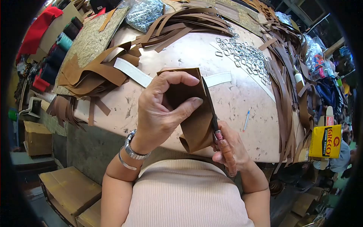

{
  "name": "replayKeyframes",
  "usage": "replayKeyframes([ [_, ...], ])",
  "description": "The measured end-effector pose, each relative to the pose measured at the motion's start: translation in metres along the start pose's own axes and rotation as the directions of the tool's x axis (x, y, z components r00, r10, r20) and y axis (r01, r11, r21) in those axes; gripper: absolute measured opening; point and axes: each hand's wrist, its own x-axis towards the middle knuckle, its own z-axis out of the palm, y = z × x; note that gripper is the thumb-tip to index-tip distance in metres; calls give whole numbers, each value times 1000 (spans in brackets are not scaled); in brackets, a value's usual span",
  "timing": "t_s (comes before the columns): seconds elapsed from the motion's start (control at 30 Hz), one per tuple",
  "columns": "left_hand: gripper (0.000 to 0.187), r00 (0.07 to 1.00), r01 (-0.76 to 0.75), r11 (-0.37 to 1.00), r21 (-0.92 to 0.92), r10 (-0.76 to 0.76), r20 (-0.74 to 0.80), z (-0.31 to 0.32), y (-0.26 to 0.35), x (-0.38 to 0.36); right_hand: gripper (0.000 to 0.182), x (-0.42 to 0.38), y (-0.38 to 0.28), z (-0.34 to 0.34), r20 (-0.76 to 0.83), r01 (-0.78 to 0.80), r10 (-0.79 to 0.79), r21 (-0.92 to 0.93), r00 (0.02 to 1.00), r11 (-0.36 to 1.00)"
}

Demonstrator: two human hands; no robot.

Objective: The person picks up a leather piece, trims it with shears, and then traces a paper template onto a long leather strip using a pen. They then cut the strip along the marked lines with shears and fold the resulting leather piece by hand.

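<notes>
My left hand [159,104] is closed on a folded brown leather piece [198,126], thumb and fingers curled against it near its upper end. The piece's lower end bends round into a loop close to my body. In my right hand [235,147] are scissors [211,100] with dark blades and wrapped, brownish handles. Their blades point away from me and lie along the leather's right edge; whether they are parted is hard to see. Behind the leather, a white strip [132,72] lies on the table, partly hidden by my left hand.
On the pale table [181,56] are scattered metal rings [244,55] and a blue pen [246,120]. Brown strips [181,20] lie at the back, with more leather pieces [96,77] at the left. A yellow adhesive can [326,142] stands at the right, thread spools [64,42] at far left.
</notes>
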Motion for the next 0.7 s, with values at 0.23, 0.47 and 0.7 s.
replayKeyframes([
  [0.23, 29, 999, 33, 999, 10, -33, -27, 2, -4, -1, 47, 2, 4, 3, -44, -25, 27, 40, 999, 999],
  [0.47, 28, 998, 46, 999, -12, -47, -33, 4, -8, -2, 36, 0, 5, 8, -47, -160, 173, 208, 984, 965],
  [0.7, 31, 998, 41, 995, 91, -44, 37, 2, -9, -3, 35, 2, 10, 9, -70, -83, 92, 131, 993, 988],
])
